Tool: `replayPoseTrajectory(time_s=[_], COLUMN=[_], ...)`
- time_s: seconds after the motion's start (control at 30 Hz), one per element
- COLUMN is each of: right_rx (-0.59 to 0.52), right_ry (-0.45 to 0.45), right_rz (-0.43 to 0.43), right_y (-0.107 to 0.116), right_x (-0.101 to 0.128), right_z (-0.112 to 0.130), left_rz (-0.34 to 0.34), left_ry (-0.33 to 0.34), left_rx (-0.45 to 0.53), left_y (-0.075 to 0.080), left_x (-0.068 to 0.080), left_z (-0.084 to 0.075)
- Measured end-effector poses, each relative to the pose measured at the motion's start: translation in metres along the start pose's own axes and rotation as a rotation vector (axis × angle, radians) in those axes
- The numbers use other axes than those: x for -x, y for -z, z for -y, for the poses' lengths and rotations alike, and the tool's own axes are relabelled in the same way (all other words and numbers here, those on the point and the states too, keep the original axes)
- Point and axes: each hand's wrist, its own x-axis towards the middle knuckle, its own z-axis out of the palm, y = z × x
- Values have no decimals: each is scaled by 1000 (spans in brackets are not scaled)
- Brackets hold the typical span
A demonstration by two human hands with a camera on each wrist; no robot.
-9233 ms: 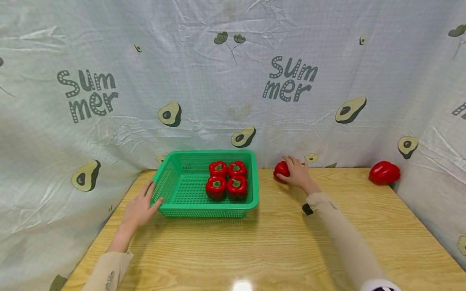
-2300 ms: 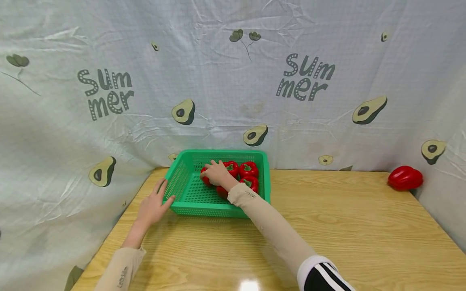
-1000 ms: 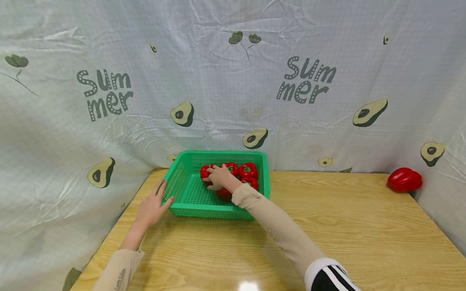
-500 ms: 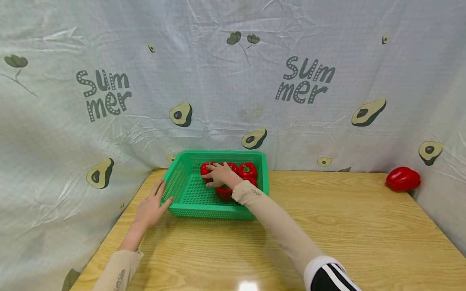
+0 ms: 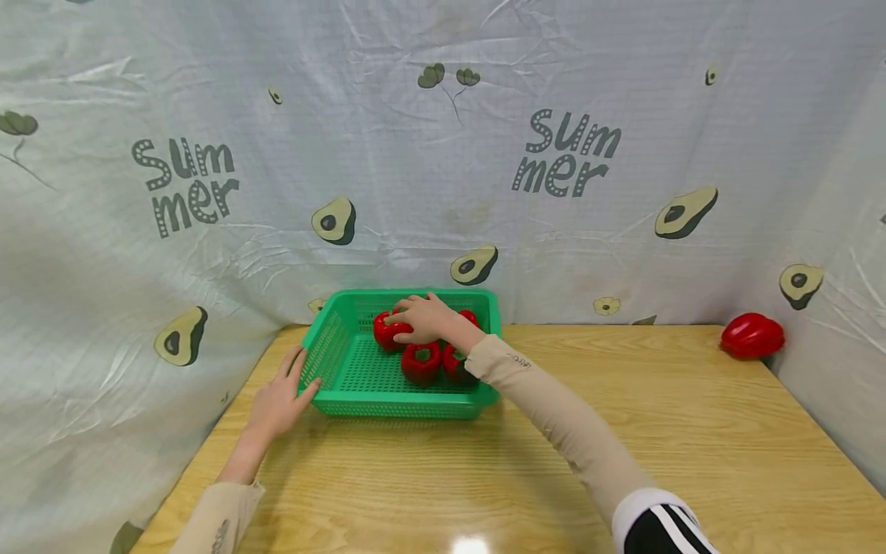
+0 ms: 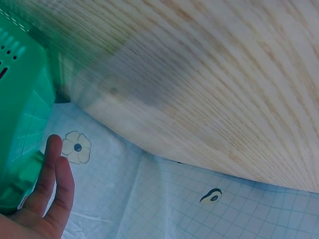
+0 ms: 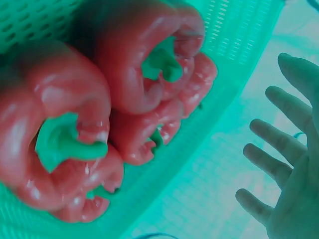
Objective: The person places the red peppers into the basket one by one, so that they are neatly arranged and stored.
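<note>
In the head view, a green plastic basket [image 5: 388, 406] holds several red bell peppers, grouped toward its right half. My right hand [image 5: 428, 319] hovers over the back of the group with fingers extended, partly hiding peppers there. Just past its fingertips sits the leftmost bell pepper [image 5: 384, 332]. The right wrist view has the right hand [image 7: 294, 184] spread and apart from the peppers, holding nothing. At the basket's left front corner, my left hand [image 5: 277, 400] rests with straight fingers along the outside. Two of its extended fingers [image 6: 64, 191] show beside the basket wall in the left wrist view.
Another red bell pepper [image 5: 752, 336] lies on its side at the table's far right corner. The wooden table [image 5: 567, 492] borders a hanging cloth [image 5: 415, 154] at the back and both sides.
Earlier my right hand gripped a pepper on the table right of the basket; that pepper is now leftmost in the basket. The hand has let go and risen slightly rightward. The left hand stays put.
</note>
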Motion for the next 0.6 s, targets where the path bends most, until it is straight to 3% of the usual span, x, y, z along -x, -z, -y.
replayPoseTrajectory(time_s=[0.33,0.6], right_rx=[-38,-34], right_ry=[50,109], right_rz=[-104,-235], right_y=[11,-3], right_x=[57,106], right_z=[-9,-18], left_rz=[-14,3], left_ry=[-13,-6], left_rx=[6,-1], left_y=[0,-1], left_x=[3,1], left_z=[1,2])
